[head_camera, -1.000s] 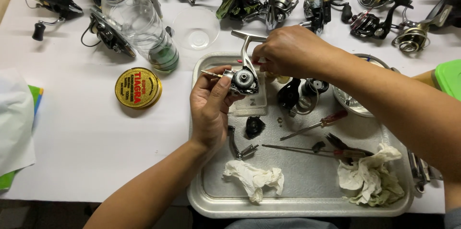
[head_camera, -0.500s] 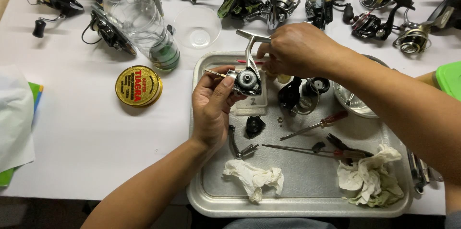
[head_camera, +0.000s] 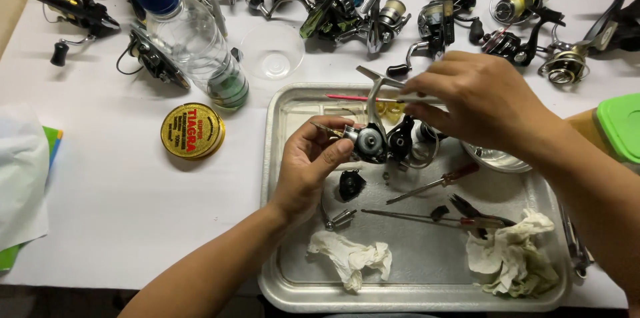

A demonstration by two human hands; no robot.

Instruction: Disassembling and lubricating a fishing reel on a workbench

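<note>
Head view: left hand [head_camera: 310, 171] fingers clamp the spinning reel body [head_camera: 371, 141] steady above the metal tray [head_camera: 280, 265] (12 o'clock end); right hand [head_camera: 477, 101] fingers pinch a thin tool [head_camera: 360, 99] at it.

- One metal tray [head_camera: 280, 158] is sitting on the table.
- Two crumpled rags [head_camera: 350, 257] [head_camera: 510, 255] are lying in it.
- One plastic bottle [head_camera: 190, 38] is standing nearby.
- One round gold tin [head_camera: 193, 131] is lying beside it.

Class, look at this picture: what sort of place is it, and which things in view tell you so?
Probably a fishing-reel repair bench. Many spinning reels line the white table, a metal tray holds a screwdriver and rags, and the left hand holds a reel body.
</note>
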